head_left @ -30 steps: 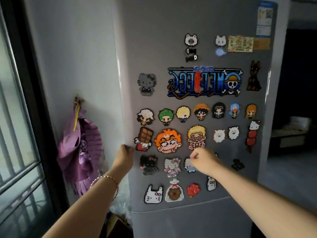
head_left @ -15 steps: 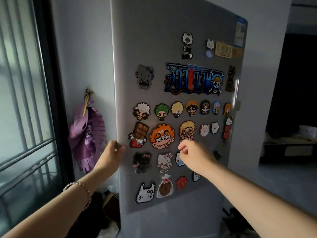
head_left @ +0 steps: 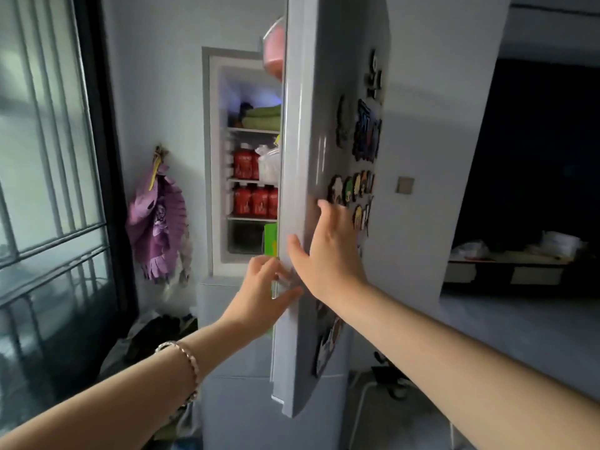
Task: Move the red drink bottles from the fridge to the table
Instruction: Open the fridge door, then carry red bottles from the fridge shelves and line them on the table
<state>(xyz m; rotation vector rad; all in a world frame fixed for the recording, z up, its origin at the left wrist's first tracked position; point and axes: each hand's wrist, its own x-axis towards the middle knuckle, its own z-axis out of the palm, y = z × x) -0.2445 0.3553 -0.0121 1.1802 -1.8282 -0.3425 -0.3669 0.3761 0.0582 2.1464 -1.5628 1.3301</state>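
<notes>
The fridge door (head_left: 302, 125) stands swung open, edge toward me, its magnets facing right. Inside the lit fridge (head_left: 214, 157), red drink bottles (head_left: 243, 164) stand on a middle shelf beside a white plastic bag (head_left: 268, 165). More red drink bottles (head_left: 256, 201) fill the shelf below. My left hand (head_left: 259, 293) holds the door's inner edge near its lower part. My right hand (head_left: 328, 251) lies flat with spread fingers on the door's outer face. The door hides the fridge's right half.
Green folded items (head_left: 263, 116) lie on the top shelf. A pink container (head_left: 274, 51) and a green carton (head_left: 271, 238) sit in the door racks. A purple cloth (head_left: 157, 222) hangs on the left wall by a barred window (head_left: 42, 157). A dark doorway (head_left: 535, 190) opens at right.
The door has swung from nearly closed to wide open, revealing the shelves and bottles. My right hand opened from a curled fist to flat on the door. My left hand stayed at the edge.
</notes>
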